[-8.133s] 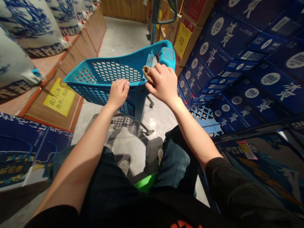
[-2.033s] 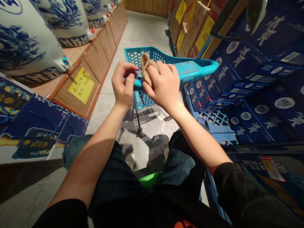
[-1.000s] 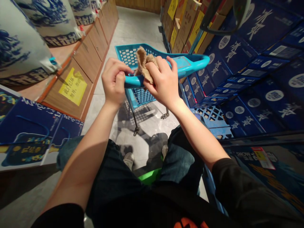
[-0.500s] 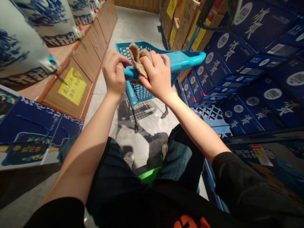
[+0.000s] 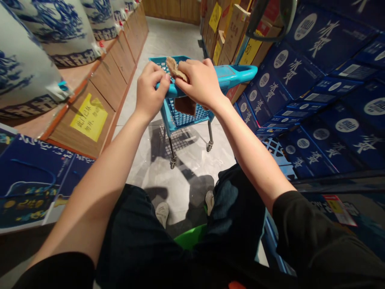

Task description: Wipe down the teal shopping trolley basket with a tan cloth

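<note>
A small blue shopping cart (image 5: 230,76) stands in front of me, its mesh basket (image 5: 173,120) facing me. My left hand (image 5: 151,89) is closed around the left end of the cart's handle, thumb on top. Beside it, my right hand (image 5: 202,82) presses a crumpled tan cloth (image 5: 175,69) against the handle. One part of the cloth sticks up between the hands. A darker brown flap (image 5: 185,106) hangs below the handle under my right hand; whether it belongs to the same cloth I cannot tell.
Stacked blue cartons (image 5: 288,64) line the right side, with brown boxes (image 5: 236,30) farther back. On the left, blue-and-white jars (image 5: 64,28) stand on a wooden cabinet (image 5: 108,88). Blue gift bags (image 5: 39,176) are at lower left. Something green (image 5: 191,237) lies between my legs.
My right hand has turned flatter over the cloth, and less cloth shows on top. A brown flap now hangs below the handle. My left hand still grips the handle's end.
</note>
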Motion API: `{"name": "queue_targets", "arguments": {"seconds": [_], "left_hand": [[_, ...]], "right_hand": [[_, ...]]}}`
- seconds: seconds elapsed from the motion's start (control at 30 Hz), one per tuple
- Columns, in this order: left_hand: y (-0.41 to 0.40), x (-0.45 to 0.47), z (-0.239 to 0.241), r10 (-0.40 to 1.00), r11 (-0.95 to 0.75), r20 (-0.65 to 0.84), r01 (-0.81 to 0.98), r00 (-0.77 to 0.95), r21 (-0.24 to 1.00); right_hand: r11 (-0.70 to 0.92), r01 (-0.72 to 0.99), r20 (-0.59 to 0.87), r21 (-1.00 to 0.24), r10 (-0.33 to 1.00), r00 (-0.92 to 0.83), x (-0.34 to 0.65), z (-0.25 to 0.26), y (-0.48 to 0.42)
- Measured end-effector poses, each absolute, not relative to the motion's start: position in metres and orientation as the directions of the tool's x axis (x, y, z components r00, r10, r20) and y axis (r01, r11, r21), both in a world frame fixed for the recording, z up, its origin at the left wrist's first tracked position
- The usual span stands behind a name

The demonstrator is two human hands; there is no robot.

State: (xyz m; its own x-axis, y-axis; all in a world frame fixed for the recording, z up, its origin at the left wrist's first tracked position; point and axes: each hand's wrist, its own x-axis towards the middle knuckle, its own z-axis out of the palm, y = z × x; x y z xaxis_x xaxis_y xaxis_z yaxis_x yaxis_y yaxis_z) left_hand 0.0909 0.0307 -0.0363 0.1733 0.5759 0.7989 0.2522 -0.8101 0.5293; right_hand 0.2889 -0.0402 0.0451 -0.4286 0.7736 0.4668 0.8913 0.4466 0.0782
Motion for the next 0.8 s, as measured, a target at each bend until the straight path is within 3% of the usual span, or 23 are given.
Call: {"name": "queue_targets", "arguments": {"seconds": [0.27, 0.5, 0.8], "left_hand": [[0.015, 0.101, -0.035, 0.552, -0.822, 0.825, 0.247, 0.12, 0.513], [0.008, 0.096, -0.029, 0.527, -0.843, 0.827, 0.237, 0.194, 0.482], [-0.007, 0.091, -0.031, 0.565, -0.819, 0.812, 0.224, 0.146, 0.529]], "right_hand": [[0.523, 0.852, 0.489, 0.033, 0.734, -0.47, 0.312, 0.039, -0.034], [0.495, 0.867, 0.613, -0.054, 0.702, -0.363, 0.309, 0.024, -0.031], [0.491, 0.871, 0.513, 0.017, 0.744, -0.429, 0.306, 0.044, -0.049]]}}
